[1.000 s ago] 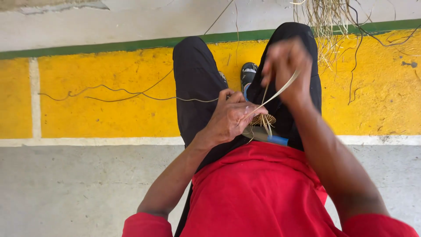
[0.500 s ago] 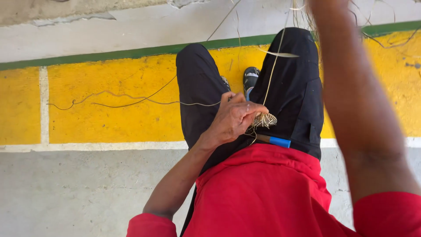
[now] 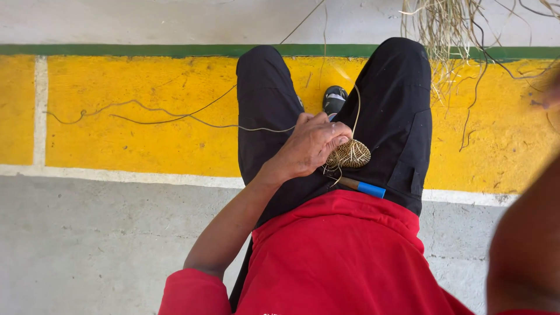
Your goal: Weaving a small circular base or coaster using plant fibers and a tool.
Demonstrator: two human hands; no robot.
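My left hand [image 3: 312, 146] rests on my lap and is shut on a small round woven disc [image 3: 352, 154] of pale straw. A thin strand [image 3: 357, 108] rises from the disc towards the top of the view. My right forearm [image 3: 525, 245] is a blurred shape at the right edge. Only a blurred sliver of my right hand [image 3: 552, 93] shows there, and its grip cannot be read. A stick tool with a blue end [image 3: 361, 187] lies across my lap just below the disc.
I sit in black trousers [image 3: 396, 116] and a red top, one dark shoe [image 3: 334, 98] showing between my knees. A long loose fibre [image 3: 146, 114] trails over the yellow painted floor at left. A bundle of dry grass [image 3: 437, 29] hangs at the top right.
My right hand has swung from above the disc up and out to the right edge, drawing the strand away. My left hand stays on the disc, which now shows more fully.
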